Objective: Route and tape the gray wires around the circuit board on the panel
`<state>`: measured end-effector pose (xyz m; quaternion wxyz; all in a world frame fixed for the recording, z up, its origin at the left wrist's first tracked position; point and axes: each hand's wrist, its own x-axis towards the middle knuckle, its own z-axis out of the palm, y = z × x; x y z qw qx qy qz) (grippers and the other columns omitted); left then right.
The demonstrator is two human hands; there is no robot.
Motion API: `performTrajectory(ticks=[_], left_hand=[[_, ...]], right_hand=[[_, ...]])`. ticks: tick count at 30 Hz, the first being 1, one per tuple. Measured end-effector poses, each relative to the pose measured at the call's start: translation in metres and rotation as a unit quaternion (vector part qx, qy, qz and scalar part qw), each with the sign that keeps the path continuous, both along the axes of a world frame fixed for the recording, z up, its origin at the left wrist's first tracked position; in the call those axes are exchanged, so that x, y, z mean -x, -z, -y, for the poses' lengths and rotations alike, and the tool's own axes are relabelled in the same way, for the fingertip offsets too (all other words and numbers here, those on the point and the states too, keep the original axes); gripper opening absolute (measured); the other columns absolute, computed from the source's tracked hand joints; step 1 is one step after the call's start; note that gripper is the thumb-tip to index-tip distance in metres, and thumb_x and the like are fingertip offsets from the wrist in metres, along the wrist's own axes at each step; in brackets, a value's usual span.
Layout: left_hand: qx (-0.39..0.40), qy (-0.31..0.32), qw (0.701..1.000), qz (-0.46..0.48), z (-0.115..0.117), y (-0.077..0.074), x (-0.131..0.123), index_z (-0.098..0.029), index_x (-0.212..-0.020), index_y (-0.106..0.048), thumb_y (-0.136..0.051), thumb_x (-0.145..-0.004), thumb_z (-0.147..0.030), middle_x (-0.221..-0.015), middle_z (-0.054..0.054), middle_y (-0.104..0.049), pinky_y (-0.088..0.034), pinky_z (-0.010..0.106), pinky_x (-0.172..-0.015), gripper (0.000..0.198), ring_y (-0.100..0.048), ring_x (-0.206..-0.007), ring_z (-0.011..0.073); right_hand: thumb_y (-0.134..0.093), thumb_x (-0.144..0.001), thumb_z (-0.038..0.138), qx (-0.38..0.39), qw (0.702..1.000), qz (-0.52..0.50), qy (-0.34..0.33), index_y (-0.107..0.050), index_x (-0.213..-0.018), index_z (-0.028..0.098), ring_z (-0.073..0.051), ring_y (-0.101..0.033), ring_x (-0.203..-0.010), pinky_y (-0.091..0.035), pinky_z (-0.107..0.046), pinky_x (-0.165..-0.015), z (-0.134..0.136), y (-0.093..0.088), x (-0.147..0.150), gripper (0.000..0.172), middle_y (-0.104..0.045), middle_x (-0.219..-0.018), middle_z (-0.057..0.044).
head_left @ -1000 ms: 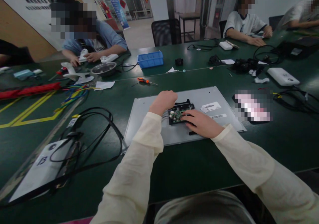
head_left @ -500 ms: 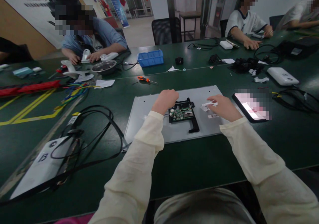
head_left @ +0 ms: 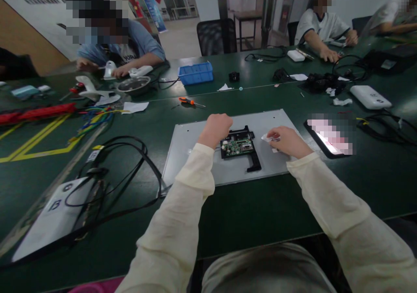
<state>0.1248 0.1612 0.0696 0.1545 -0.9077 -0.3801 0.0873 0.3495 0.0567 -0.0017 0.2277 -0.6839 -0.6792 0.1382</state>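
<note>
A flat grey panel point(head_left: 182, 162) lies on the table in front of me. On its middle rests a black plastic frame point(head_left: 254, 160) holding a green circuit board point(head_left: 236, 148). My left hand point(head_left: 216, 129) is closed at the upper left of the frame; whatever its fingers may hold is hidden. Over the right part of the panel, my right hand point(head_left: 288, 141) is closed with its fingertips on a small white scrap point(head_left: 266, 138), paper or thin plastic. A printed white label on the panel is mostly covered by this hand.
Right of the panel lies a lit phone point(head_left: 329, 138). An orange screwdriver point(head_left: 190, 102) and a blue basket point(head_left: 195, 74) are beyond it. To the left are black cables point(head_left: 143, 154) and a white power bank point(head_left: 55, 219). Co-workers sit across the table.
My right hand has shifted slightly over the white scrap, its fingers now closer together, covering more of the label. My left hand stays almost in place.
</note>
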Motion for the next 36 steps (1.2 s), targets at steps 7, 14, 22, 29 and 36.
performTrajectory(ticks=[7,14,22,29,36], left_hand=[[0.000,-0.006,1.000,0.014,-0.005,-0.005,0.005,-0.013,-0.098,-0.071,-0.058,-0.085,-0.026,-0.104,0.014,-0.070,-0.048,0.032,-0.080,0.022,-0.066,-0.097,0.0258],[0.016,-0.011,0.999,0.039,-0.008,-0.015,0.008,-0.016,-0.101,-0.070,-0.057,-0.086,-0.030,-0.104,0.011,-0.070,-0.047,0.029,-0.081,0.024,-0.064,-0.098,0.0224],[0.038,-0.010,0.999,0.034,-0.013,-0.005,0.011,-0.016,-0.098,-0.072,-0.056,-0.084,-0.023,-0.101,0.012,-0.071,-0.049,0.031,-0.078,0.022,-0.066,-0.094,0.0236],[0.007,-0.022,0.997,0.068,0.003,-0.033,0.006,-0.015,-0.098,-0.071,-0.047,-0.090,-0.028,-0.096,0.010,-0.070,-0.047,0.031,-0.081,0.028,-0.064,-0.095,0.0228],[0.002,0.024,0.996,0.092,0.043,-0.056,-0.002,-0.015,-0.097,-0.069,-0.040,-0.094,-0.027,-0.096,0.009,-0.068,-0.046,0.030,-0.078,0.031,-0.064,-0.089,0.0206]], right_hand=[[-0.065,-0.078,0.025,-0.004,0.999,-0.034,0.012,-0.069,-0.092,0.018,-0.018,-0.064,-0.077,-0.049,-0.031,-0.072,0.001,-0.005,0.000,0.016,-0.070,-0.090,-0.007],[-0.064,-0.081,0.038,-0.012,0.999,0.027,0.042,-0.070,-0.096,0.015,-0.021,-0.064,-0.081,-0.049,-0.033,-0.075,0.000,0.001,-0.001,0.028,-0.066,-0.097,-0.012],[-0.064,-0.078,0.022,-0.003,1.000,-0.002,0.013,-0.069,-0.091,0.017,-0.020,-0.065,-0.080,-0.050,-0.033,-0.077,-0.002,0.003,0.001,0.015,-0.069,-0.092,-0.009],[-0.062,-0.076,0.013,-0.020,0.997,-0.073,0.015,-0.068,-0.090,0.019,-0.016,-0.065,-0.071,-0.051,-0.030,-0.067,-0.003,0.005,0.004,0.016,-0.071,-0.084,-0.004],[-0.062,-0.078,0.019,-0.029,0.998,-0.048,0.002,-0.071,-0.084,0.018,-0.018,-0.063,-0.074,-0.051,-0.034,-0.074,-0.004,0.006,0.001,0.011,-0.068,-0.088,-0.007]])
